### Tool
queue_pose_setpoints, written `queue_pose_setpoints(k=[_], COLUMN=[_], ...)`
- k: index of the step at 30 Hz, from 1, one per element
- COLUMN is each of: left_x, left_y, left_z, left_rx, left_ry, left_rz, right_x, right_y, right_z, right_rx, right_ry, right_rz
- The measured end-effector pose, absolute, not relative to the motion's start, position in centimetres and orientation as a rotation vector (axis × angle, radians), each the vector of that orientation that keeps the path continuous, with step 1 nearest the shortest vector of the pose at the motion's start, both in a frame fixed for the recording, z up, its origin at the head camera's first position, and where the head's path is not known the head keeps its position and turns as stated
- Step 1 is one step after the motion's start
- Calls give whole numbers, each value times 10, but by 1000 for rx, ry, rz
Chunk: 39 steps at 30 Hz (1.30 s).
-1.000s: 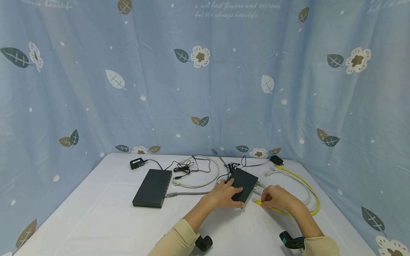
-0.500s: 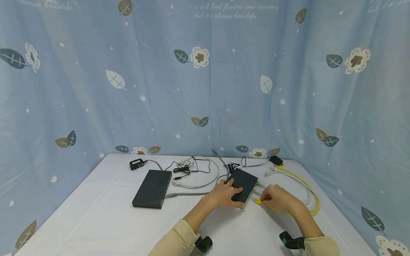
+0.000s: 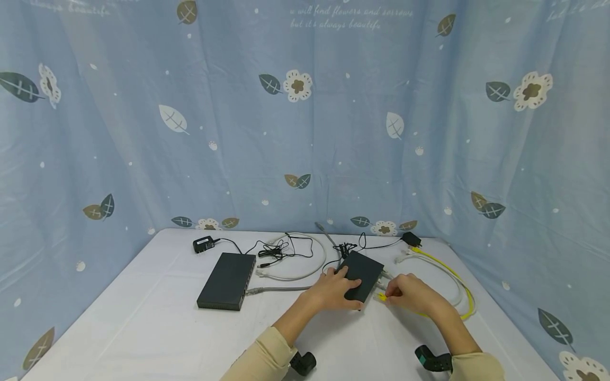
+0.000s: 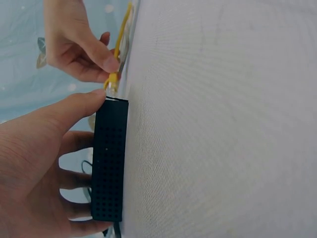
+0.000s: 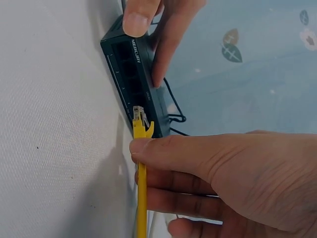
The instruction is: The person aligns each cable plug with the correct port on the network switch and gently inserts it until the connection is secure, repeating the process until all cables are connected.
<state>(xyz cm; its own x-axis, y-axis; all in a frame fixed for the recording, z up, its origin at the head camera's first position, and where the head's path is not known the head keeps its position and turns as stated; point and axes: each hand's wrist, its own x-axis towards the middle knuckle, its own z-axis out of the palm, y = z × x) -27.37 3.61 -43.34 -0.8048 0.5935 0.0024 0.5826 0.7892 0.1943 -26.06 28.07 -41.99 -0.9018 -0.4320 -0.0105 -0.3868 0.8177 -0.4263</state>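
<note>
The right hand (image 3: pixel 411 293) has shifted slightly left, bringing the yellow plug (image 5: pixel 138 127) a little nearer the small black box (image 3: pixel 366 269), while the left hand and the box look unmoved. The plug now sits just beside the near end of the box's right, socketed side; whether they touch I cannot tell. The yellow cable (image 3: pixel 469 297), looping away to the right on the table (image 3: pixel 157 338), should be light and springy, the plug's clear tip hard, its clip fragile; the sleeve just behind looks the best place to hold. The box is probably light and smooth, apt to slide if pushed. The right hand pinches the cable behind the plug between thumb and fingers, forearm reaching in from the near right. The left hand (image 3: pixel 333 291) lies spread over the box, fingers extended across its top, thumb at the near right corner, rather than clenched.
</note>
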Motion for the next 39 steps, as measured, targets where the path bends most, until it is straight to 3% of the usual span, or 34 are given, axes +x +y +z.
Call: queue_pose_setpoints(k=[11,39], left_x=[-273,-274], left_y=[36,37], left_z=[-432,-434], left_rx=[958,959], left_ry=[2914,2920], left_rz=[297,279], right_x=[-262,-259], right_y=[276,270], right_z=[-423,-423], right_rx=[-559,-701], right_ry=[2888,2911], right_rz=[-640,-599])
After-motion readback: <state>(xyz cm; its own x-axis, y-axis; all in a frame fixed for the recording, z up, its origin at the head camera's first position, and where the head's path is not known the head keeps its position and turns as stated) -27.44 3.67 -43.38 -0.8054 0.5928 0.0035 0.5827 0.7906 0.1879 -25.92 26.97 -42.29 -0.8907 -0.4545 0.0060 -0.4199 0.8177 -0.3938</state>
